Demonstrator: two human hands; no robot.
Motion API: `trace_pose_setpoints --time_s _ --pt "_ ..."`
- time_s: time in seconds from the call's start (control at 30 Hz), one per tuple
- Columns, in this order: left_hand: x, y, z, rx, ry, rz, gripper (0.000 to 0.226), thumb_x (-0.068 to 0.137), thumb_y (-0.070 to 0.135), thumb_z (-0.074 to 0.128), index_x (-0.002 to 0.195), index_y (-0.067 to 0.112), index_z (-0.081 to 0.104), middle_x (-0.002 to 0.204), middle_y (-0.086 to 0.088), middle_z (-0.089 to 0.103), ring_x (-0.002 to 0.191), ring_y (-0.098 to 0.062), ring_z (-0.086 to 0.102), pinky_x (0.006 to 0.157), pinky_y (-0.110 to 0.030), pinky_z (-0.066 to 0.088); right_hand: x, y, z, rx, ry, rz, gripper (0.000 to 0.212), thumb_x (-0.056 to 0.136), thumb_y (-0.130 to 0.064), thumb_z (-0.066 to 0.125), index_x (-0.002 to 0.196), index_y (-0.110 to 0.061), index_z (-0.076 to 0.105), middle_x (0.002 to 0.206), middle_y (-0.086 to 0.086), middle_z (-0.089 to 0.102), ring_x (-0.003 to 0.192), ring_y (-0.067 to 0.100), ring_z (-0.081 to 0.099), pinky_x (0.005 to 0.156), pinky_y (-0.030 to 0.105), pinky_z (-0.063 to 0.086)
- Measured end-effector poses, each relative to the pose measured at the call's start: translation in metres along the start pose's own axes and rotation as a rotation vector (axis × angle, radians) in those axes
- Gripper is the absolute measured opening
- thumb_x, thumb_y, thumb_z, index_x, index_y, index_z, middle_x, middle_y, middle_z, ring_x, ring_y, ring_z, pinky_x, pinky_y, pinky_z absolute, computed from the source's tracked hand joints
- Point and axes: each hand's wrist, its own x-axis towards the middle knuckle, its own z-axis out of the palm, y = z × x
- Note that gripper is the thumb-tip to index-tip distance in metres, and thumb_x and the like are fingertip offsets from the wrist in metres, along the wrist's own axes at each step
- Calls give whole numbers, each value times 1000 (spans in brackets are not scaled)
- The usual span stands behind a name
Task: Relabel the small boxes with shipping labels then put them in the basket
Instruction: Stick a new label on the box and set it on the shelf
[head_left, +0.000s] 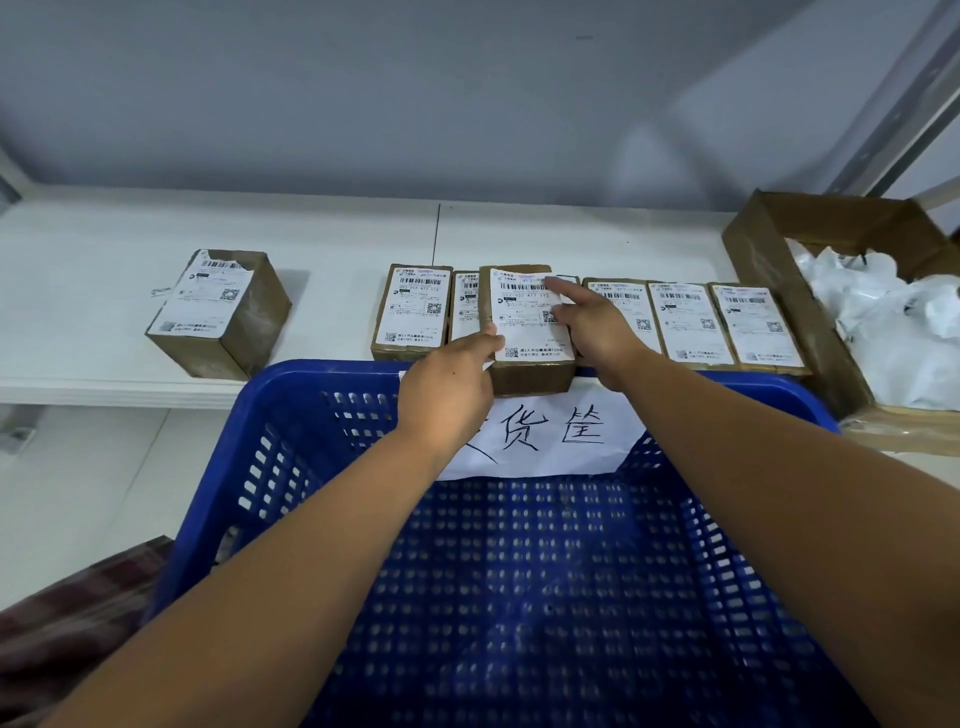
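Boxes (410, 312), seven, are sitting near the counter (311, 244) front edge behind one blue basket (218, 467). Left hand (447, 387) is gripping the middle box (524, 371) by its side; right hand (592, 325) is pressing straight fingers on its label (519, 312).

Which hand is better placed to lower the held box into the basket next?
Left, probably: the left hand grips the box by its edge above the basket rim; the right hand lies flat on the label.
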Motion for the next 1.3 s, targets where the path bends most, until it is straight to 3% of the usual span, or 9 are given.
trace_pose_setpoints --time_s 0.17,0.2,0.3,0.4,0.6,0.77,1.0,1.13,1.3 --pt "1 -9 1 -34 7 65 42 89 1 49 127 16 61 137 4 55 119 -16 56 96 -29 47 9 3 6 -61 -10 -7 50 101 -10 32 148 -25 37 130 -5 53 106 18 60 90 32 50" --pt "3 -10 0 -69 7 66 39 89 3 51 123 14 64 134 2 58 118 -17 57 96 -28 46 8 4 7 -97 12 -23 52 102 -13 31 152 -29 30 127 -7 48 115 21 57 89 31 50" --pt "14 -9 -6 -150 -18 68 30 85 23 50 103 12 71 119 0 64 105 -19 60 88 -31 49 4 5 8 -140 43 -92 57 103 -14 27 155 -34 15 124 -3 43 75 16 51 57 21 42" --pt "31 -4 -10 -101 -108 82 23 91 34 54 92 13 64 121 -2 62 108 -21 58 90 -35 47 4 4 7 -210 33 -121 51 104 -17 27 153 -32 25 139 -3 45 90 14 55 62 18 40" --pt "62 -1 1 91 -247 86 48 99 28 43 145 20 35 154 0 32 136 -20 36 107 -35 35 6 7 6 -337 -16 -158 51 105 -26 33 154 -32 21 158 -3 29 125 17 46 91 21 31" --pt "81 -10 8 160 -278 9 55 99 33 35 151 21 22 160 6 11 145 -16 20 113 -38 27 7 4 4 -357 -51 -154 60 102 -39 45 155 -30 19 161 -5 23 146 17 26 110 25 23" --pt "79 -5 13 115 -227 -112 60 97 40 35 151 18 20 160 0 10 143 -22 24 108 -39 30 14 8 5 -323 -18 -45 70 97 -47 50 155 -20 22 154 3 38 139 24 39 115 36 31" --pt "70 1 9 -46 -156 -358 56 96 50 40 133 9 46 130 -10 54 119 -30 52 85 -31 41 8 6 8 -298 65 -52 61 96 -47 52 148 -21 35 143 3 51 129 26 50 109 41 40" --pt "51 7 -1 -334 -73 -491 35 97 42 47 96 10 62 93 -6 62 95 -28 61 78 -32 48 -20 5 6 -22 -15 -43 50 96 -34 58 142 -21 45 133 5 60 115 23 61 105 43 46"
